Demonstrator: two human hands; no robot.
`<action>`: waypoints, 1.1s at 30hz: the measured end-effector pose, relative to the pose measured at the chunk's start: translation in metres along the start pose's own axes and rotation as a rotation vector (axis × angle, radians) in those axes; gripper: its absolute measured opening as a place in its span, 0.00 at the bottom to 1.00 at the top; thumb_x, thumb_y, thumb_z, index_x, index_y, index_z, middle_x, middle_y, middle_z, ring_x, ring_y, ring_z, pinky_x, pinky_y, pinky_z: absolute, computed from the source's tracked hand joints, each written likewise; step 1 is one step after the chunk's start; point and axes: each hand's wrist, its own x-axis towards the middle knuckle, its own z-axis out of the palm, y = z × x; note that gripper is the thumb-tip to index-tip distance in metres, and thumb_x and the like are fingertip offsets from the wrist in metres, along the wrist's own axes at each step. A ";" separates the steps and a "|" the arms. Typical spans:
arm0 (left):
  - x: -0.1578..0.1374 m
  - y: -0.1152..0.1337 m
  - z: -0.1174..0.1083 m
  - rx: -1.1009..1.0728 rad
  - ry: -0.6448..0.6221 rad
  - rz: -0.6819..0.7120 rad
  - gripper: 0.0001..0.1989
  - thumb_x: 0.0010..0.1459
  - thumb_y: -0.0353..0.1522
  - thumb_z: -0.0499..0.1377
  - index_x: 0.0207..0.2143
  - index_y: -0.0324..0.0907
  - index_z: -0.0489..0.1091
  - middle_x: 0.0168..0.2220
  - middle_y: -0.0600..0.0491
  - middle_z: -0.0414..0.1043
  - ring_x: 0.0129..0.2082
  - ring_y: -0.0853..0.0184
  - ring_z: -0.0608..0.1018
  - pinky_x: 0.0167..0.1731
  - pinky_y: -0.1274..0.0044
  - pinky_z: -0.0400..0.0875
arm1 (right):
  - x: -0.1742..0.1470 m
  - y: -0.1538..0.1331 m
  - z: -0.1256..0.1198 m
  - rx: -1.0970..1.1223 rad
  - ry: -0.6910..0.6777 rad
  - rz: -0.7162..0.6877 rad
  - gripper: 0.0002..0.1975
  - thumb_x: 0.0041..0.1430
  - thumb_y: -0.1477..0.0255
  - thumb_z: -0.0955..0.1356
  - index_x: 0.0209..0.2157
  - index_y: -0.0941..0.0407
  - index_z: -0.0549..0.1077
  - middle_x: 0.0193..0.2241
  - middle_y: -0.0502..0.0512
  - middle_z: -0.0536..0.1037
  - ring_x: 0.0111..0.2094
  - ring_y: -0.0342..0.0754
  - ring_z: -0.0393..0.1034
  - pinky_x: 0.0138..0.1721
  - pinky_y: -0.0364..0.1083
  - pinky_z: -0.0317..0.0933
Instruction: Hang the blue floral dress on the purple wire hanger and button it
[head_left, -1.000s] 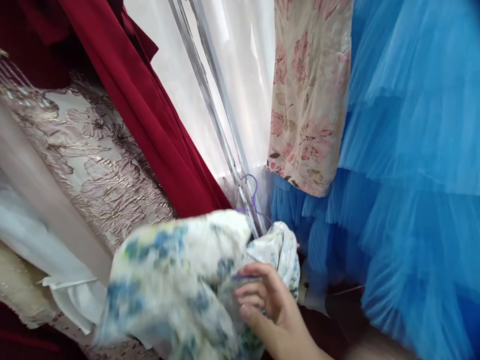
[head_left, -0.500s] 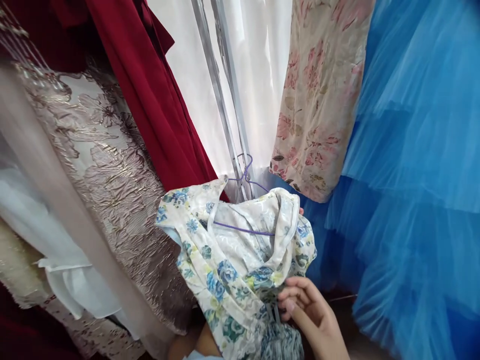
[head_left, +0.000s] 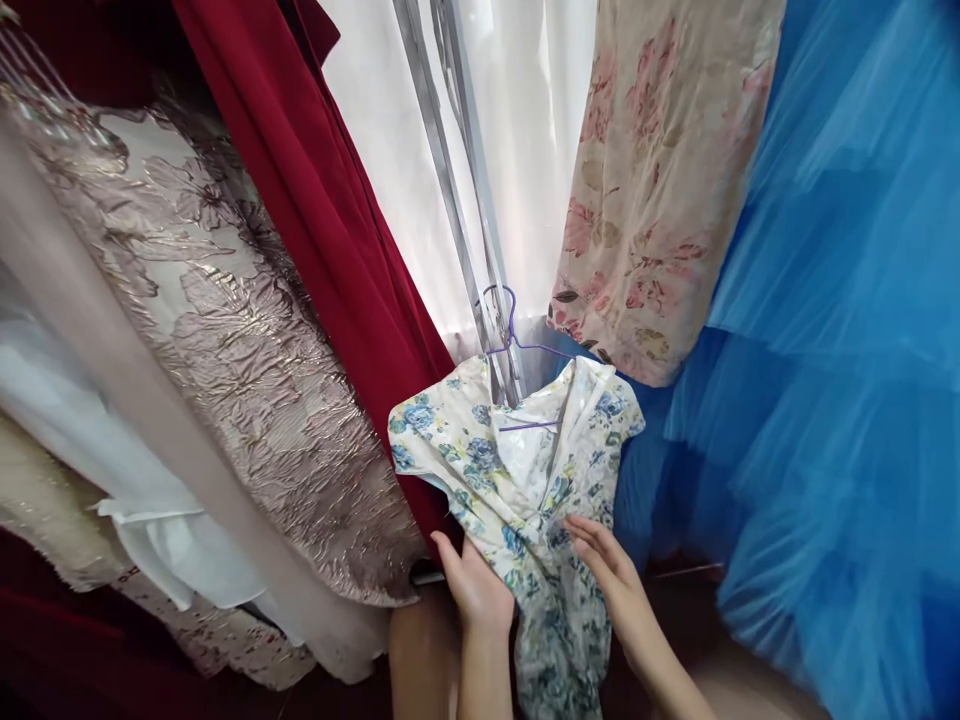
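Note:
A white dress (head_left: pixel 480 455) with blue and green flowers hangs on a thin purple hanger (head_left: pixel 534 348) in the middle of the view. Its neckline is a deep V, and the hanger's bar shows inside it. My left hand (head_left: pixel 484 590) is at the left side of the waist, palm up, thumb stretched out; its other fingers are partly hidden by the cloth. On the right side of the bodice, my right hand (head_left: pixel 611 570) rests with its fingers extended against the fabric. Below the hands the skirt hangs down, narrow and bunched.
A dark red garment (head_left: pixel 322 220) and a pinkish textured one (head_left: pixel 262 340) hang at left, beside white cloth (head_left: pixel 172 540). Two grey strips (head_left: pixel 450 170) run down before a white curtain (head_left: pixel 375 120). At right hang a pink-flowered garment (head_left: pixel 645 230) and blue tulle (head_left: pixel 832 330).
My left hand has come into view at the dress's waist. The dress now hangs straighter, its neckline narrower, slightly farther right. My right hand has risen a little onto the bodice.

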 end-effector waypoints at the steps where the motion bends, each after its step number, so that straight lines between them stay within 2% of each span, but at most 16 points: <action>1: -0.002 -0.001 -0.004 0.033 0.037 0.022 0.36 0.57 0.59 0.53 0.55 0.42 0.70 0.57 0.41 0.69 0.58 0.53 0.72 0.57 0.62 0.66 | 0.005 0.007 0.004 -0.013 -0.028 0.007 0.25 0.54 0.51 0.71 0.46 0.53 0.76 0.47 0.61 0.80 0.57 0.60 0.67 0.61 0.56 0.56; 2: -0.004 -0.002 -0.008 0.097 0.066 0.061 0.36 0.53 0.58 0.59 0.55 0.43 0.70 0.57 0.43 0.70 0.59 0.54 0.71 0.59 0.64 0.65 | 0.008 0.015 0.009 -0.009 -0.071 0.031 0.26 0.56 0.49 0.69 0.47 0.53 0.75 0.42 0.61 0.82 0.55 0.60 0.70 0.60 0.57 0.57; 4: -0.006 -0.005 -0.012 0.288 0.079 0.167 0.34 0.48 0.47 0.69 0.56 0.44 0.70 0.56 0.46 0.72 0.59 0.55 0.71 0.60 0.67 0.64 | 0.013 0.029 0.017 0.036 -0.173 0.113 0.29 0.59 0.47 0.65 0.49 0.55 0.74 0.32 0.59 0.82 0.43 0.59 0.76 0.52 0.57 0.63; 6: -0.007 -0.006 -0.013 0.452 0.026 0.233 0.33 0.47 0.39 0.71 0.55 0.42 0.70 0.53 0.45 0.75 0.57 0.56 0.74 0.59 0.67 0.65 | 0.016 0.038 0.023 0.085 -0.195 0.150 0.27 0.60 0.47 0.64 0.47 0.55 0.72 0.25 0.55 0.80 0.31 0.55 0.76 0.40 0.54 0.67; 7: -0.007 -0.007 -0.013 0.494 0.002 0.246 0.30 0.49 0.37 0.70 0.54 0.41 0.71 0.51 0.45 0.76 0.55 0.56 0.75 0.58 0.67 0.66 | 0.018 0.040 0.024 0.090 -0.158 0.129 0.25 0.59 0.48 0.66 0.45 0.55 0.71 0.24 0.53 0.78 0.28 0.53 0.74 0.35 0.51 0.66; 9: -0.007 -0.008 -0.013 0.509 -0.019 0.244 0.25 0.51 0.37 0.69 0.52 0.39 0.73 0.49 0.43 0.77 0.54 0.55 0.76 0.56 0.66 0.69 | 0.021 0.039 0.023 0.060 -0.041 0.036 0.22 0.56 0.51 0.70 0.41 0.54 0.69 0.22 0.49 0.75 0.25 0.50 0.70 0.31 0.48 0.63; 11: -0.008 -0.009 -0.014 0.499 -0.025 0.237 0.24 0.51 0.38 0.68 0.50 0.38 0.74 0.49 0.43 0.77 0.53 0.54 0.76 0.55 0.66 0.70 | 0.026 0.032 0.020 0.017 -0.004 -0.032 0.21 0.55 0.53 0.71 0.41 0.53 0.68 0.22 0.47 0.73 0.26 0.49 0.69 0.31 0.46 0.62; 15: -0.009 -0.005 -0.016 0.523 -0.023 0.235 0.24 0.50 0.38 0.69 0.48 0.38 0.75 0.48 0.43 0.78 0.54 0.53 0.76 0.55 0.65 0.70 | 0.037 0.015 0.019 -0.090 -0.134 -0.079 0.17 0.58 0.54 0.69 0.37 0.54 0.70 0.23 0.48 0.72 0.27 0.49 0.67 0.31 0.46 0.60; 20: -0.010 0.009 -0.018 0.583 0.009 0.261 0.26 0.52 0.39 0.68 0.51 0.38 0.72 0.48 0.42 0.77 0.54 0.52 0.76 0.54 0.63 0.70 | 0.036 0.004 0.029 -0.169 -0.143 -0.147 0.13 0.59 0.60 0.69 0.29 0.56 0.70 0.21 0.49 0.70 0.25 0.47 0.63 0.30 0.45 0.55; 22: -0.010 0.015 -0.020 0.643 0.082 0.397 0.29 0.52 0.39 0.67 0.56 0.39 0.68 0.51 0.42 0.74 0.55 0.52 0.74 0.56 0.63 0.68 | 0.031 0.001 0.029 -0.128 -0.148 -0.123 0.12 0.58 0.63 0.69 0.26 0.56 0.69 0.20 0.49 0.70 0.24 0.46 0.63 0.29 0.44 0.54; 24: -0.011 0.021 -0.022 0.734 0.178 0.625 0.33 0.52 0.38 0.67 0.59 0.41 0.64 0.57 0.42 0.69 0.59 0.53 0.71 0.59 0.62 0.65 | 0.024 0.000 0.028 -0.043 -0.125 -0.059 0.12 0.55 0.65 0.70 0.24 0.56 0.68 0.17 0.47 0.68 0.22 0.45 0.61 0.27 0.43 0.52; 26: -0.014 0.024 -0.023 0.828 0.207 0.859 0.32 0.52 0.36 0.67 0.59 0.42 0.63 0.59 0.43 0.65 0.60 0.54 0.68 0.60 0.63 0.63 | 0.015 -0.001 0.028 0.045 -0.109 0.025 0.12 0.53 0.67 0.70 0.21 0.55 0.66 0.14 0.46 0.66 0.18 0.42 0.56 0.24 0.42 0.47; 28: -0.020 0.022 -0.023 0.930 0.099 0.993 0.21 0.55 0.34 0.65 0.51 0.42 0.69 0.54 0.44 0.69 0.56 0.56 0.71 0.58 0.65 0.65 | 0.006 -0.001 0.029 0.104 -0.106 0.088 0.12 0.52 0.68 0.69 0.21 0.56 0.65 0.13 0.45 0.65 0.17 0.40 0.51 0.22 0.42 0.42; 29: -0.025 0.019 -0.021 0.990 -0.005 0.998 0.14 0.56 0.32 0.63 0.46 0.42 0.72 0.50 0.46 0.71 0.52 0.57 0.74 0.55 0.67 0.68 | 0.002 -0.002 0.031 0.121 -0.105 0.104 0.12 0.53 0.68 0.69 0.20 0.56 0.65 0.13 0.45 0.65 0.16 0.39 0.50 0.21 0.42 0.40; 31: -0.033 0.010 -0.017 1.102 -0.228 0.890 0.06 0.57 0.29 0.60 0.39 0.43 0.73 0.42 0.48 0.74 0.45 0.60 0.77 0.48 0.70 0.72 | -0.007 -0.003 0.034 0.143 -0.105 0.111 0.12 0.53 0.68 0.69 0.21 0.56 0.65 0.13 0.45 0.65 0.16 0.39 0.49 0.21 0.42 0.39; 33: -0.040 -0.001 -0.013 1.151 -0.364 0.732 0.10 0.57 0.26 0.57 0.40 0.43 0.73 0.39 0.49 0.75 0.41 0.61 0.78 0.42 0.73 0.73 | -0.013 -0.005 0.036 0.160 -0.104 0.106 0.12 0.53 0.69 0.68 0.20 0.56 0.65 0.13 0.44 0.64 0.16 0.38 0.47 0.21 0.42 0.39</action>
